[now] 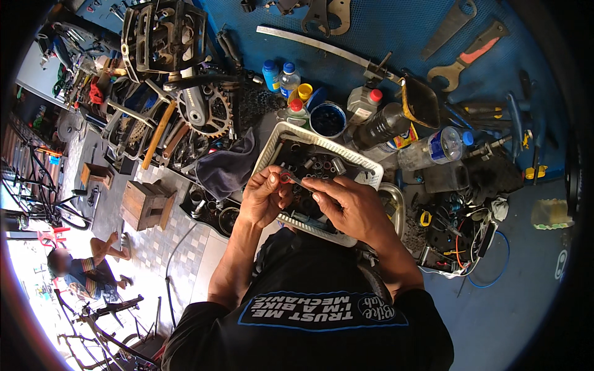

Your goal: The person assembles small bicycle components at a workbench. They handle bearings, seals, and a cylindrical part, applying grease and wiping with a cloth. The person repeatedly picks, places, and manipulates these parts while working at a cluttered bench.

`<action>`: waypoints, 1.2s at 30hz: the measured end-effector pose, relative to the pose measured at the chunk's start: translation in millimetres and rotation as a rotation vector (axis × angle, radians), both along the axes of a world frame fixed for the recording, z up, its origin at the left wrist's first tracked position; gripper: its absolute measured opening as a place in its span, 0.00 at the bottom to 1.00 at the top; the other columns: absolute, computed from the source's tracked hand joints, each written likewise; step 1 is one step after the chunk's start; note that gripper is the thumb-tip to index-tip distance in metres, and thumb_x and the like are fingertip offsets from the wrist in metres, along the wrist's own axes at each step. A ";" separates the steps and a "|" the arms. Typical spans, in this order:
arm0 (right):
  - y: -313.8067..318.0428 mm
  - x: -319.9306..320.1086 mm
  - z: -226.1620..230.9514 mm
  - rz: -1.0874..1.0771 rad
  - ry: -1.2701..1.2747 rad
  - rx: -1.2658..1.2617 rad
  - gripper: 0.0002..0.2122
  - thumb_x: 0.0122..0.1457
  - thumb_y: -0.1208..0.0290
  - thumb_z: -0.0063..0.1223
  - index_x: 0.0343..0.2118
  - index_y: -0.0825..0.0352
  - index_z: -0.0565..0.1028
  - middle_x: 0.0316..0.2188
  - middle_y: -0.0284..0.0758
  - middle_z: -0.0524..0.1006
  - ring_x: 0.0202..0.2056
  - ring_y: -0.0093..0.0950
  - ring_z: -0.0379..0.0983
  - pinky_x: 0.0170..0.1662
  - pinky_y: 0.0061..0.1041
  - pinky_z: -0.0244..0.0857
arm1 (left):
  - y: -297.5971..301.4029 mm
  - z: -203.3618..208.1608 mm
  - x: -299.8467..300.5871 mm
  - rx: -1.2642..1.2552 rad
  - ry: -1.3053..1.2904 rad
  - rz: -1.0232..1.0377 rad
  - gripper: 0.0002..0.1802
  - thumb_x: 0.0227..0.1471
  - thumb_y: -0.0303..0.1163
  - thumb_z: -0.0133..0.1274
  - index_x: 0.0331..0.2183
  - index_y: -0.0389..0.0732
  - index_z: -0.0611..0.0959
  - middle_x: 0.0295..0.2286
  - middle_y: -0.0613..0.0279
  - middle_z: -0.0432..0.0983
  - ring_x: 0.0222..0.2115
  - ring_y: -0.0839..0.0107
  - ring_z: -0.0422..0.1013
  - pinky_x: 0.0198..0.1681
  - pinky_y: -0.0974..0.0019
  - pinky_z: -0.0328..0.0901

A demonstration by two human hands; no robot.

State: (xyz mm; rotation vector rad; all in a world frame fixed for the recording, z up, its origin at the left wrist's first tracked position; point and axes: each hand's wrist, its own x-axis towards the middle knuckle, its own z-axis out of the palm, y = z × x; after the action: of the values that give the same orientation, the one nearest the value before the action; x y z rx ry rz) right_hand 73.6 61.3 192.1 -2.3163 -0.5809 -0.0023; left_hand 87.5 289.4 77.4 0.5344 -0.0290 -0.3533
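Over a white plastic basket (pixel 334 143), my two hands meet. My left hand (pixel 263 196) is closed, pinching a small red ring-shaped part (pixel 285 177) between thumb and fingertips. From the other side, my right hand (pixel 356 207) pinches a slim dark piece (pixel 297 180), whose tip reaches the red part. The fingers partly cover both, so their exact kind cannot be made out. Below the hands, the basket holds loose small metal rings and sleeves, among them a silver cylinder (pixel 338 164).
Bottles and an open blue tub (pixel 328 119) crowd the basket's far side. A metal bowl (pixel 392 201) sits right of it, a dark cloth (pixel 229 164) left. Cranks and pedals (pixel 195 111) pile at the far left. Another person (pixel 93 269) sits low at the left.
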 end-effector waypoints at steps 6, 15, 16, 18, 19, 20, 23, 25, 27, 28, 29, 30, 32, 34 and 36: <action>1.3 -0.2 2.0 0.004 0.035 0.004 0.16 0.66 0.66 0.58 0.57 0.48 0.80 0.27 0.33 0.78 0.25 0.32 0.76 0.30 0.32 0.70 | 1.9 6.8 -1.4 0.044 0.004 0.011 0.11 0.64 0.35 0.60 0.42 0.38 0.83 0.37 0.58 0.83 0.28 0.76 0.69 0.24 0.72 0.66; -3.7 2.3 6.3 0.036 0.098 -0.028 0.15 0.66 0.67 0.58 0.55 0.49 0.81 0.30 0.33 0.80 0.29 0.33 0.79 0.33 0.33 0.73 | 10.6 16.9 -0.7 0.355 -0.056 0.030 0.14 0.62 0.35 0.62 0.43 0.35 0.83 0.30 0.63 0.79 0.21 0.81 0.65 0.22 0.76 0.63; -1.5 0.5 6.8 0.018 0.087 -0.043 0.15 0.66 0.67 0.58 0.55 0.50 0.81 0.30 0.33 0.81 0.29 0.33 0.79 0.33 0.33 0.73 | 10.7 16.5 -0.7 0.349 -0.054 0.032 0.13 0.62 0.35 0.62 0.43 0.35 0.83 0.30 0.64 0.78 0.20 0.81 0.64 0.22 0.76 0.63; 5.6 -5.5 7.4 -0.019 0.064 -0.072 0.15 0.66 0.67 0.58 0.55 0.51 0.81 0.32 0.33 0.82 0.30 0.33 0.80 0.34 0.33 0.73 | 10.6 15.8 -0.4 0.313 -0.036 0.034 0.13 0.63 0.35 0.61 0.43 0.35 0.83 0.29 0.65 0.78 0.20 0.82 0.63 0.22 0.77 0.61; 7.5 -6.5 6.8 -0.017 0.056 -0.057 0.15 0.66 0.67 0.57 0.55 0.52 0.81 0.31 0.35 0.81 0.30 0.36 0.80 0.34 0.35 0.74 | 9.2 15.4 -0.9 0.283 -0.019 0.033 0.13 0.63 0.35 0.61 0.43 0.35 0.83 0.28 0.65 0.77 0.20 0.82 0.62 0.22 0.77 0.61; 9.1 -7.2 5.4 -0.013 0.050 -0.041 0.15 0.66 0.67 0.57 0.55 0.53 0.80 0.31 0.36 0.80 0.30 0.38 0.80 0.34 0.37 0.74 | 8.6 15.2 -1.5 0.252 -0.001 0.034 0.13 0.63 0.35 0.60 0.43 0.34 0.83 0.28 0.65 0.77 0.19 0.82 0.61 0.21 0.77 0.60; 5.6 -2.5 -2.9 0.025 0.045 0.037 0.15 0.66 0.67 0.56 0.55 0.53 0.79 0.31 0.37 0.80 0.30 0.40 0.80 0.34 0.39 0.75 | 12.4 14.9 -2.5 0.240 -0.016 0.010 0.11 0.64 0.32 0.59 0.42 0.34 0.84 0.32 0.63 0.81 0.20 0.82 0.63 0.23 0.76 0.61; 4.8 -3.2 -4.3 0.024 0.037 0.043 0.15 0.66 0.68 0.57 0.55 0.53 0.80 0.31 0.36 0.80 0.30 0.38 0.80 0.33 0.37 0.74 | 11.7 15.7 -3.0 0.245 -0.029 0.001 0.11 0.64 0.32 0.59 0.42 0.35 0.84 0.31 0.64 0.80 0.20 0.82 0.62 0.23 0.76 0.60; 9.6 -6.9 -2.7 -0.006 0.009 -0.004 0.16 0.65 0.70 0.58 0.55 0.53 0.80 0.30 0.34 0.79 0.30 0.34 0.79 0.33 0.33 0.73 | 10.8 17.7 -2.1 0.247 -0.016 0.008 0.11 0.64 0.33 0.59 0.43 0.35 0.83 0.31 0.65 0.80 0.20 0.83 0.62 0.22 0.76 0.59; 12.8 -8.9 -3.5 -0.026 0.020 -0.033 0.16 0.65 0.70 0.58 0.55 0.53 0.80 0.30 0.35 0.79 0.30 0.34 0.79 0.33 0.33 0.73 | 10.3 18.8 -1.9 0.244 0.006 0.019 0.11 0.64 0.33 0.59 0.43 0.36 0.83 0.31 0.66 0.79 0.20 0.83 0.61 0.22 0.76 0.59; 16.4 -11.5 -5.0 -0.047 0.031 -0.062 0.16 0.65 0.70 0.59 0.56 0.53 0.80 0.31 0.35 0.79 0.29 0.34 0.79 0.32 0.33 0.73 | 9.5 20.1 -1.9 0.242 0.030 0.028 0.11 0.64 0.33 0.59 0.43 0.36 0.83 0.31 0.66 0.79 0.21 0.83 0.61 0.22 0.77 0.59; 19.6 -13.7 -7.1 -0.067 0.042 -0.091 0.16 0.65 0.71 0.59 0.56 0.54 0.80 0.31 0.35 0.79 0.29 0.35 0.79 0.32 0.33 0.72 | 8.5 21.9 -2.4 0.213 0.052 0.027 0.11 0.65 0.34 0.59 0.43 0.36 0.83 0.32 0.67 0.79 0.22 0.84 0.61 0.22 0.77 0.58; 24.9 -16.8 -20.9 -0.094 -0.023 -0.017 0.17 0.64 0.72 0.60 0.56 0.54 0.80 0.30 0.35 0.77 0.28 0.35 0.77 0.30 0.33 0.71 | 6.2 24.7 -4.5 0.155 0.096 0.025 0.10 0.65 0.34 0.58 0.43 0.37 0.83 0.33 0.68 0.78 0.23 0.84 0.60 0.23 0.78 0.57; 27.7 -18.6 -30.8 -0.110 -0.083 0.025 0.17 0.64 0.72 0.60 0.56 0.54 0.79 0.29 0.34 0.77 0.26 0.35 0.76 0.29 0.33 0.70 | 1.3 23.4 -8.6 0.114 0.128 0.040 0.14 0.66 0.37 0.57 0.44 0.35 0.83 0.30 0.69 0.75 0.24 0.84 0.59 0.22 0.79 0.55; 28.0 -19.6 -35.4 -0.119 -0.137 0.030 0.17 0.64 0.73 0.60 0.55 0.55 0.80 0.29 0.34 0.76 0.25 0.34 0.74 0.28 0.32 0.69 | -3.8 22.7 -11.7 0.083 0.161 0.052 0.16 0.66 0.39 0.57 0.44 0.35 0.83 0.29 0.70 0.73 0.24 0.84 0.58 0.21 0.80 0.54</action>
State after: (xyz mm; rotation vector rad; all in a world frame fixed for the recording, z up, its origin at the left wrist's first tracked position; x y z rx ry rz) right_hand 54.0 89.3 156.6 -2.3303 -0.5061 -0.2259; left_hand 75.8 285.6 100.0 0.5865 0.1551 -0.3472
